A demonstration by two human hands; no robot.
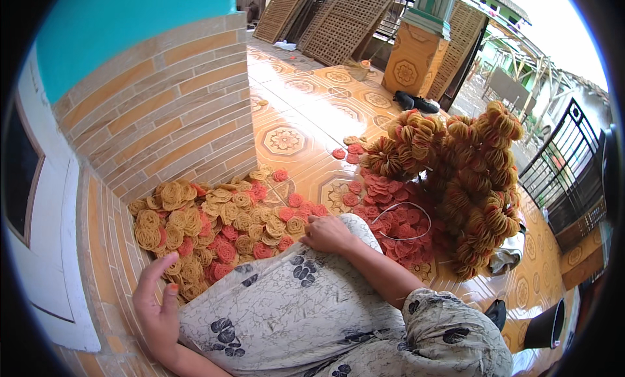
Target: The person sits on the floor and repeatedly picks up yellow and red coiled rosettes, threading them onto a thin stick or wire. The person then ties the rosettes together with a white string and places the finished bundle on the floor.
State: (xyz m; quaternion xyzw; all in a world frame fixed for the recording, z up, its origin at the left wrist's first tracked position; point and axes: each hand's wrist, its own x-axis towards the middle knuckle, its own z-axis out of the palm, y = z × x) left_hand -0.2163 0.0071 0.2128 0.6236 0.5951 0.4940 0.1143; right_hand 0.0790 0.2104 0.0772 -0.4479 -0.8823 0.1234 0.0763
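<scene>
At your far left stands a white door frame [65, 234], and beside it a wall [163, 113] faced with narrow brick-like tiles under turquoise paint. Your left hand [156, 309] is raised near the foot of that wall, its fingers parted from the thumb in a wide curve with nothing seen between them; an orange tint shows on the thumb's tip. Just beyond it, against the wall, spreads a heap of yellow and red coiled discs [224, 227], lying loose on the patterned tile floor [284, 140]. Pale cloth with dark leaf prints [293, 312] covers your legs. Your right hand [329, 234] rests on this cloth at the heap's right edge, fingers bent downward; you cannot tell from this view whether they hold anything. Further right lies a pile of red discs [394, 247], with a thin white loop [429, 219] on top. Dark shoes [415, 102] sit farther back near a pillar [415, 61]. Right of the red pile rise thick bunches of yellowish discs [488, 182], and a black bucket [545, 325] stands at lower right.
</scene>
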